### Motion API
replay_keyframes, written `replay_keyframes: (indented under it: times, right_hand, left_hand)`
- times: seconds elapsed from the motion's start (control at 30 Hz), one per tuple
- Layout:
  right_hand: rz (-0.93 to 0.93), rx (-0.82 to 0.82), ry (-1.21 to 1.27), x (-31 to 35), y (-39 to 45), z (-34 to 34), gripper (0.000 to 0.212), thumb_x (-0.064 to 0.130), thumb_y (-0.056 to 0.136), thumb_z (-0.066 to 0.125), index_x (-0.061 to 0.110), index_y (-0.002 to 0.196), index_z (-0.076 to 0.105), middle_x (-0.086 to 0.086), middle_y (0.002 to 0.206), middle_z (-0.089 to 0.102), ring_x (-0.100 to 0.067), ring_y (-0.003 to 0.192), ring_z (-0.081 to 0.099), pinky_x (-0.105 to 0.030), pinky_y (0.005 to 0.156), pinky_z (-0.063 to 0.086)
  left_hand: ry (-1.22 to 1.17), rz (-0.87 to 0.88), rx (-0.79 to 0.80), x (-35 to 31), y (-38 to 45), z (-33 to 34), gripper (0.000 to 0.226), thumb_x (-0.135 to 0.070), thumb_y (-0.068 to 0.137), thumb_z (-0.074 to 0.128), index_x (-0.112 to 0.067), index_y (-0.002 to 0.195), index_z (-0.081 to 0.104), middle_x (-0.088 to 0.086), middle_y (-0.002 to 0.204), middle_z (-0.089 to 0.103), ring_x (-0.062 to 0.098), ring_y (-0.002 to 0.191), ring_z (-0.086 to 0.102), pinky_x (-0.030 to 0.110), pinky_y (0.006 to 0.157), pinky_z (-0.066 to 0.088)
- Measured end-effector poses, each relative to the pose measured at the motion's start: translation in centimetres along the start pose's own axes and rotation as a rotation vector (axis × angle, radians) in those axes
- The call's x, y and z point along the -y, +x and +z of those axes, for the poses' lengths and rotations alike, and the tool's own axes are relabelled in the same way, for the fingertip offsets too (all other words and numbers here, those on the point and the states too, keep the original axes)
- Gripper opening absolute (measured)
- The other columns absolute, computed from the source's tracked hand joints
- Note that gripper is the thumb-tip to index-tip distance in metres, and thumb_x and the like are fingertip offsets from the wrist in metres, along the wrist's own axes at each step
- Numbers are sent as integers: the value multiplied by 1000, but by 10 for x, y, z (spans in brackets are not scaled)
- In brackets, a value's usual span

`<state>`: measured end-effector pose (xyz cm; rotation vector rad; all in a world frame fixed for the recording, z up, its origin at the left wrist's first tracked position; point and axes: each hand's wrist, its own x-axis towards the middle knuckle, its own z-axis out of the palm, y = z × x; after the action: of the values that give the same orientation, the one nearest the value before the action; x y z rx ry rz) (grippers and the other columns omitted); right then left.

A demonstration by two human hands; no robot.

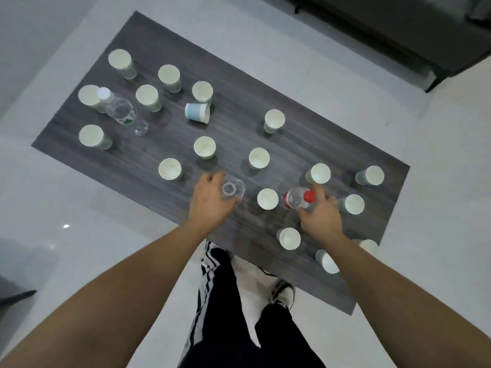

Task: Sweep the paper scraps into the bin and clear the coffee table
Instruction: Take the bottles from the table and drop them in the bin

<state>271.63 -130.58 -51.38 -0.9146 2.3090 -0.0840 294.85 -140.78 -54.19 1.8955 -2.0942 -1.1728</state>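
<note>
Altogether seventeen paper cups; three bottles; two hands.

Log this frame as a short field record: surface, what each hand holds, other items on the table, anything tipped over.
surface: dark grey wood-grain coffee table
left hand: grips an uncapped clear plastic bottle
right hand: grips a red-capped clear plastic bottle
other items: white-capped clear plastic bottle far left; many upright white paper cups
tipped over: pale blue paper cup on its side
paper scraps, bin: none in view

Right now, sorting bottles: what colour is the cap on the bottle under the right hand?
Red cap, head view.
</note>
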Motion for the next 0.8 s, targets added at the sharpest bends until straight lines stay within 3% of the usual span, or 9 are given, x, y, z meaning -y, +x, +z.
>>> replay_keyframes:
  times: [0.2,0.43,0.63,0.8]
  right_hand:
    - [61,-77,-28,-5,21,17,42,14,93,54,21,134,58,-19,123,56,-36,106,57,-34,83,44]
    - [112,-231,125,-17,-9,7,37,16,93,56,22,129,63,-15,119,60,-34,103,60,-35,87,45]
    - [44,-368,288,-42,-51,-46,34,18,91,60,20,125,64,-14,114,61,-32,102,59,-33,82,43]
    - [-11,-548,400,-99,-126,-119,34,20,89,61,22,123,63,-7,109,58,-27,99,59,-28,77,36]
  left_hand:
    - [43,130,-8,8,20,11,46,-40,73,74,-22,113,62,-1,107,47,20,91,51,26,74,37]
    - [57,161,2,-23,18,-10,25,-31,74,72,-21,96,65,-5,97,51,17,81,53,22,71,32]
    - [114,431,-85,-119,-10,-39,33,-46,72,72,-28,97,62,-9,93,53,10,80,48,21,72,31]
    - [146,703,-135,-232,-89,-34,31,-49,73,69,-29,96,61,-10,90,55,13,80,53,26,72,36]
